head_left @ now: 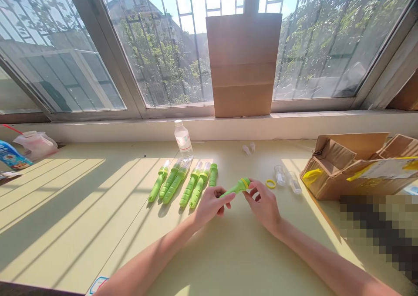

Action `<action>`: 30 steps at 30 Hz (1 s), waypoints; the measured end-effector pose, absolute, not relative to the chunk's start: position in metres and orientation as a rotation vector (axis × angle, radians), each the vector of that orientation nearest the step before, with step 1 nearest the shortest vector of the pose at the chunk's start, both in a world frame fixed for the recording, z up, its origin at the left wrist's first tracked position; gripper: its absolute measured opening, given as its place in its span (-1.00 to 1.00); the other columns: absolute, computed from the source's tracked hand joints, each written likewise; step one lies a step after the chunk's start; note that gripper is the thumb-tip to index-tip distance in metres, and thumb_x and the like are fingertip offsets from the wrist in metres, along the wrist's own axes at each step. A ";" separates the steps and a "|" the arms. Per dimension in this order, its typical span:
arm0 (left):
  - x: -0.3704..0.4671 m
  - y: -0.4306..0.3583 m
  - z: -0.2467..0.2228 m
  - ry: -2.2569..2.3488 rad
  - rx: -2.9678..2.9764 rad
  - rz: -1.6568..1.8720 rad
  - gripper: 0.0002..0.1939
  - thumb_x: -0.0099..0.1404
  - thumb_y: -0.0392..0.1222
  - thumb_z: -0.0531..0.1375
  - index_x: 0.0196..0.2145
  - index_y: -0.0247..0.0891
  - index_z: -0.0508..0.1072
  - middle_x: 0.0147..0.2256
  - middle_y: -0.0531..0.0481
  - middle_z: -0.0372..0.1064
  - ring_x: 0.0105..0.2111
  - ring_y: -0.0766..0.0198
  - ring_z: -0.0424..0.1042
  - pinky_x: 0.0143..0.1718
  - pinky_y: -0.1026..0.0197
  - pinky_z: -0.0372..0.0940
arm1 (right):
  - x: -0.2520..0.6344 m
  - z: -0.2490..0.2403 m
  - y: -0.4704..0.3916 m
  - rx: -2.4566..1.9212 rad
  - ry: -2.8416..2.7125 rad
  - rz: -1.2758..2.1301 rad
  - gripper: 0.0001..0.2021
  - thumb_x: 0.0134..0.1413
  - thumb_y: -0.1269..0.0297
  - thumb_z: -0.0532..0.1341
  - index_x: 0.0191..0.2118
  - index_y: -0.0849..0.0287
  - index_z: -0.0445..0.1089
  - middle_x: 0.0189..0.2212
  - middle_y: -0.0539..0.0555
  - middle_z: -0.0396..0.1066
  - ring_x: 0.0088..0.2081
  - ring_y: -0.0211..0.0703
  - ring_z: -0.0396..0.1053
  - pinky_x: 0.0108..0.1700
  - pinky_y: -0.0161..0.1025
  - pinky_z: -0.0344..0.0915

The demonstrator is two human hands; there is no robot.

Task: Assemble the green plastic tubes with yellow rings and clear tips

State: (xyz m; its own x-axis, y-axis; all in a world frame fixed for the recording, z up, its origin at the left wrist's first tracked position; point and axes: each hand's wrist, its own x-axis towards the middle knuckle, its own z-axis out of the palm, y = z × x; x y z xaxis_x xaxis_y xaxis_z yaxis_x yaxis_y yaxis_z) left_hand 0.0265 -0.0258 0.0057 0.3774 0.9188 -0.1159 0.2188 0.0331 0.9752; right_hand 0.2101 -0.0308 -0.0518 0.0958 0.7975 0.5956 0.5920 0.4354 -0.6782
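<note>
My left hand [212, 206] is closed around a green plastic handle [234, 189], tilted up toward the right. At its wider end sits a yellow ring [246, 182], pinched by the fingers of my right hand [265, 206]. Just right of that hand, a second yellow ring [270, 184] lies loose on the table. Two clear plastic caps [280, 176] lie beyond it. Left of my hands, several green handles with clear tops [178, 180] lie in a slanted row. The rightmost green handle [213, 174] shows no clear top.
A water bottle [183, 141] stands behind the row. Two small whitish pieces [247, 149] lie near the sill. An open cardboard box [329, 178] occupies the right side, and a cardboard sheet [243, 69] leans on the window. A crumpled bag [37, 144] is at far left.
</note>
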 end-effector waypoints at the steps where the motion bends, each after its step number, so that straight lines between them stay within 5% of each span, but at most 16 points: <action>1: 0.026 -0.026 0.006 1.087 1.450 0.735 -0.60 0.12 0.12 0.21 -0.59 -0.29 0.34 -0.63 0.07 0.30 -0.73 0.46 0.18 -0.67 0.35 0.08 | 0.210 -0.052 -0.031 -1.247 -1.597 0.229 -0.89 0.11 0.19 0.12 -0.32 0.09 0.21 -0.13 0.07 0.44 -0.53 -0.29 0.38 -0.58 -0.31 0.26; 16: 0.026 -0.025 -0.002 1.068 1.533 0.559 -0.52 0.23 0.22 0.02 -0.41 -0.29 0.40 -0.60 0.09 0.25 -0.72 0.47 0.13 -0.68 0.35 0.02 | 0.212 -0.054 -0.027 -1.273 -1.631 0.192 -0.88 0.04 0.28 0.15 -0.37 0.10 0.15 -0.14 0.05 0.42 -0.52 -0.31 0.37 -0.56 -0.34 0.23; 20: 0.029 -0.029 0.001 1.137 1.610 0.601 -0.60 0.17 0.18 0.13 -0.46 -0.26 0.31 -0.64 0.16 0.17 -0.71 0.48 0.08 -0.70 0.37 -0.03 | 0.213 -0.054 -0.026 -1.253 -1.605 0.178 -0.85 0.04 0.27 0.17 -0.41 0.10 0.14 -0.17 0.05 0.43 -0.53 -0.31 0.37 -0.55 -0.33 0.24; 24: 0.032 -0.033 0.003 1.184 1.572 0.670 -0.65 0.07 0.08 0.26 -0.35 -0.22 0.29 -0.58 0.15 0.28 -0.68 0.45 0.14 -0.71 0.39 0.02 | 0.212 -0.054 -0.026 -1.220 -1.595 0.162 -0.84 0.06 0.25 0.18 -0.40 0.10 0.15 -0.17 0.05 0.44 -0.53 -0.31 0.37 -0.55 -0.33 0.25; 30: 0.032 -0.035 0.001 1.111 1.600 0.769 -0.69 0.18 0.05 0.16 -0.43 -0.27 0.31 -0.50 0.05 0.37 -0.66 0.43 0.27 -0.63 0.35 0.15 | 0.211 -0.056 -0.025 -1.238 -1.608 0.153 -0.86 0.05 0.26 0.19 -0.32 0.09 0.16 -0.15 0.04 0.42 -0.53 -0.32 0.37 -0.58 -0.34 0.25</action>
